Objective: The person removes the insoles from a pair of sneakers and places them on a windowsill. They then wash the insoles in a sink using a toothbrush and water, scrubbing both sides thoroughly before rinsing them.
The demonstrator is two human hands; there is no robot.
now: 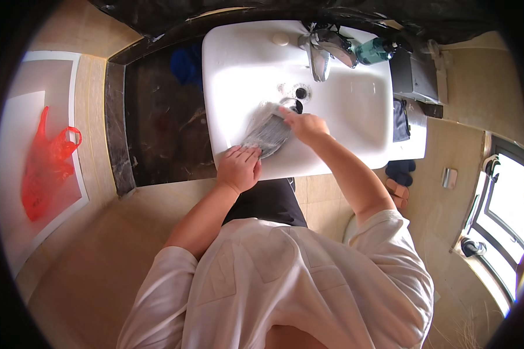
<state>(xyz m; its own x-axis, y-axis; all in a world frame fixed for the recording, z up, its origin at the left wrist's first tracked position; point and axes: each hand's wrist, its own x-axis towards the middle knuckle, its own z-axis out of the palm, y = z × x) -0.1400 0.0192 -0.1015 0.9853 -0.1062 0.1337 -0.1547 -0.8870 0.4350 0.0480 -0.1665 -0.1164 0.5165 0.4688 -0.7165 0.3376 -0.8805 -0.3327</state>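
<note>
A grey, elongated soapy item (268, 133), soft-looking and streaked with white foam, lies slantwise in the white washbasin (358, 131). Its exact kind cannot be told. My left hand (240, 168) holds its lower end at the basin's front left rim, fingers laid over it. At the upper end, close to the dark drain hole (301, 93), my right hand (308, 127) grips it with the forefinger stretched along the foamy edge. The right hand's other fingers are curled and partly hidden. Foam also spots the basin around the drain.
A chrome faucet (319, 63) rises at the back of the basin, beside a green pump bottle (373, 51). A dark marble counter (166, 126) lies left, with a blue object (185, 65). A red plastic bag (48, 174) is at far left. Slippers (397, 192) rest on the floor.
</note>
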